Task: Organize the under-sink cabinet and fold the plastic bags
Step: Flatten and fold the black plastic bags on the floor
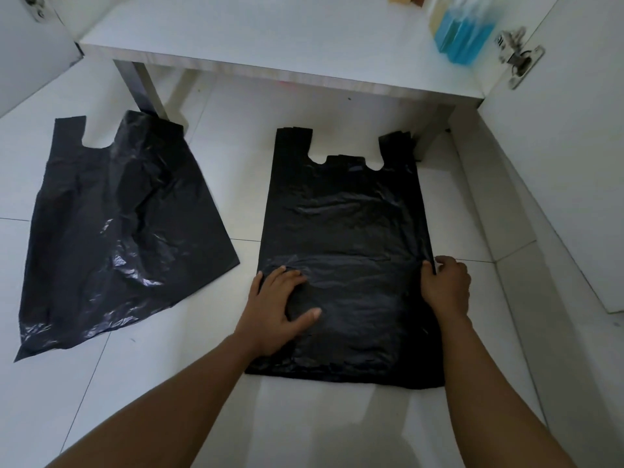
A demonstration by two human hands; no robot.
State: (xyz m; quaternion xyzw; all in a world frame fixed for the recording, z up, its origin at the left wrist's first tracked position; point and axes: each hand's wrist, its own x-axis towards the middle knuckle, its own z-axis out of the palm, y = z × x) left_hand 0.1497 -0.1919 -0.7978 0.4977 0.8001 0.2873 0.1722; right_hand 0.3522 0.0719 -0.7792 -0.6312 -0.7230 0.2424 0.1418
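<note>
A flat black plastic bag (pixel 344 231) lies on the floor tiles (pixel 236 163) before the open cabinet's shelf (pixel 270 42), with a crumpled black bag (pixel 118 231) apart to its left. The left hand (pixel 280 309) presses flat on it, grip open, while the right hand (pixel 447 287) has its grip closed on the bag's right edge. The label of a blue bottle (pixel 461 32) on the shelf is too blurred to read.

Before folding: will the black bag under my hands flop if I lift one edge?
Probably flops: the black bag is thin, wrinkled film. Likely slides on the smooth tile floor, so the left hand pressing it helps.
</note>
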